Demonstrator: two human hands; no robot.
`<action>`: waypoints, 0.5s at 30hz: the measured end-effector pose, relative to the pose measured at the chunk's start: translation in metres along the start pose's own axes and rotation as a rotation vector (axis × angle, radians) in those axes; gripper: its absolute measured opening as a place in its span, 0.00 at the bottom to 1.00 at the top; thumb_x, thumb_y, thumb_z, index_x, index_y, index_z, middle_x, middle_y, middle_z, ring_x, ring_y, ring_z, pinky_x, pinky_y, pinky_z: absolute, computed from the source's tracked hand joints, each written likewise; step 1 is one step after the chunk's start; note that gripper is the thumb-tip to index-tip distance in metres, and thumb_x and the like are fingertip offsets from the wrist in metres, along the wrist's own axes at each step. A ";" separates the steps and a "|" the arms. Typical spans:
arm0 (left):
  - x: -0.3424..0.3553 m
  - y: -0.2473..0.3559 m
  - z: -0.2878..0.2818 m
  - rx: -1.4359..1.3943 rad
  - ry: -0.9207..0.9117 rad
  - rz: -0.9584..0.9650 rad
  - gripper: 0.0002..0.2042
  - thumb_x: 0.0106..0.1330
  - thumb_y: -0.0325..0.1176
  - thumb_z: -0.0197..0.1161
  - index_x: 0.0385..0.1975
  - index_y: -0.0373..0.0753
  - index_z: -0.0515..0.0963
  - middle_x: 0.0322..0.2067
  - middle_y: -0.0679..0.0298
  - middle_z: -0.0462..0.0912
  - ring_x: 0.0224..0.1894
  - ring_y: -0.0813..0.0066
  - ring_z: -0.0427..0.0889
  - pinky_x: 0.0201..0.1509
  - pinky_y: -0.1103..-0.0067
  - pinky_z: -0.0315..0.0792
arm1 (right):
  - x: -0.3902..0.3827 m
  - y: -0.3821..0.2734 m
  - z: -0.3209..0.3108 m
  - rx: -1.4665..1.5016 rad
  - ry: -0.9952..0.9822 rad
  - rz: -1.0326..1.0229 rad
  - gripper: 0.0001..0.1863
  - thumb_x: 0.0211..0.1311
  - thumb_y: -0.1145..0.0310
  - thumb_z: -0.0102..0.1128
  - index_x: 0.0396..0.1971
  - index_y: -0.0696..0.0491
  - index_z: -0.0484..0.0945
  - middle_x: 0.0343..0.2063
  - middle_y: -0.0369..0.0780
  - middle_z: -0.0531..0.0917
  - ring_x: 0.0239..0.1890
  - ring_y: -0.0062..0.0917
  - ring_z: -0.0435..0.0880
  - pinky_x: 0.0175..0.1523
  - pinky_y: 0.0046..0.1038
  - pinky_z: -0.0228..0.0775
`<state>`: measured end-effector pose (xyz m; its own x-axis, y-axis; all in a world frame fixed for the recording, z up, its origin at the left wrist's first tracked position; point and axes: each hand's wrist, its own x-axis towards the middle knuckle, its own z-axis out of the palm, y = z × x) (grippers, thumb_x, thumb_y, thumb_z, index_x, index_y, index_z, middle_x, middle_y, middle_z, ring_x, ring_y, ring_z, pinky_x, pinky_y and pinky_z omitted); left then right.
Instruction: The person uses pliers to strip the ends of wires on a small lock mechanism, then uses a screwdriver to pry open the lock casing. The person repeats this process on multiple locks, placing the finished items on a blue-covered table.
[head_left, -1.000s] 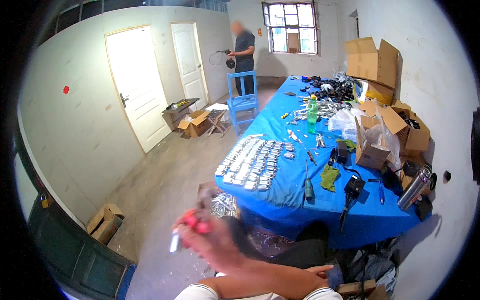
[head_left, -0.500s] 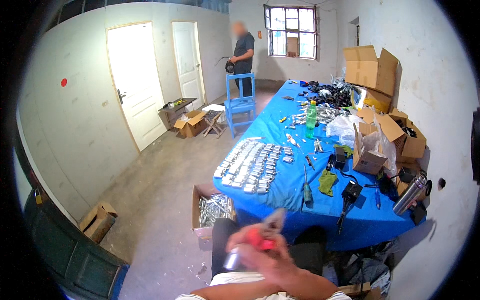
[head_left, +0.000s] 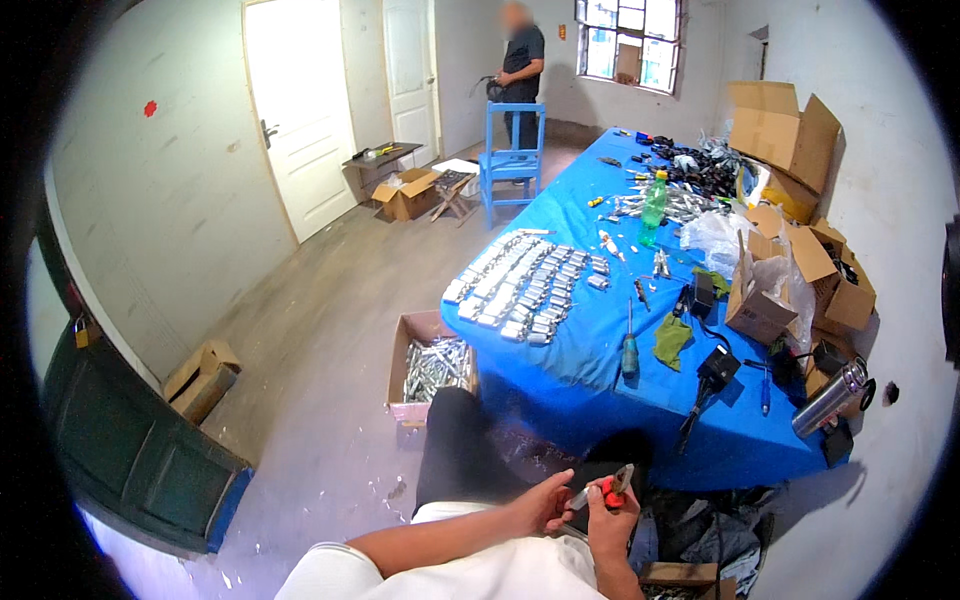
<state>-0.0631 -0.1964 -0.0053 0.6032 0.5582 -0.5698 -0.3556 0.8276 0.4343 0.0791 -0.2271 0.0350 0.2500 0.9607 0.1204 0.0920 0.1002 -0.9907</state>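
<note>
Above my lap, my right hand [head_left: 611,520] is closed around a pair of pliers [head_left: 620,482] with red grips, the metal jaws pointing up and away. My left hand [head_left: 546,502] is beside it, its fingers curled on a small silver metal cylinder [head_left: 578,498]. This cylinder lies between the two hands, close to the pliers' grips; whether they touch I cannot tell. Ahead, rows of similar silver cylinders [head_left: 520,285] cover the near left corner of the blue-covered table [head_left: 590,375].
A cardboard box [head_left: 408,410] of metal parts sits on the floor left of the table. On the table are a screwdriver [head_left: 629,350], a green bottle [head_left: 654,210], a steel flask [head_left: 830,398] and opened boxes [head_left: 765,300]. A person [head_left: 523,60] stands beyond the blue chair [head_left: 513,160].
My hands have moved right and nearer to my body, and have drawn slightly apart. The view has shifted, so the table sits higher and the metal cylinder now shows between the hands.
</note>
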 end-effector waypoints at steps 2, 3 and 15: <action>0.018 -0.013 -0.024 0.077 -0.049 -0.009 0.26 0.66 0.64 0.45 0.41 0.45 0.71 0.27 0.68 0.74 0.26 0.78 0.71 0.26 0.83 0.63 | 0.000 -0.006 0.007 -0.061 -0.024 -0.050 0.03 0.59 0.75 0.60 0.32 0.56 0.76 0.27 0.35 0.79 0.31 0.19 0.77 0.39 0.23 0.70; 0.026 -0.020 -0.035 0.118 -0.076 -0.012 0.26 0.68 0.62 0.44 0.50 0.46 0.71 0.30 0.68 0.74 0.31 0.77 0.74 0.29 0.82 0.66 | 0.001 -0.008 0.010 -0.035 -0.042 -0.063 0.03 0.59 0.75 0.60 0.32 0.56 0.76 0.27 0.35 0.79 0.31 0.19 0.77 0.38 0.23 0.70; 0.010 -0.010 -0.024 0.162 0.063 0.063 0.18 0.71 0.54 0.47 0.45 0.48 0.74 0.23 0.68 0.73 0.18 0.75 0.66 0.20 0.78 0.58 | -0.010 -0.025 0.018 0.082 -0.156 0.233 0.06 0.56 0.77 0.63 0.35 0.58 0.78 0.28 0.35 0.81 0.28 0.17 0.78 0.35 0.20 0.70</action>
<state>-0.0708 -0.1977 -0.0325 0.5354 0.6152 -0.5787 -0.2680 0.7735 0.5743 0.0567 -0.2347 0.0571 0.1029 0.9879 -0.1164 -0.0302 -0.1138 -0.9930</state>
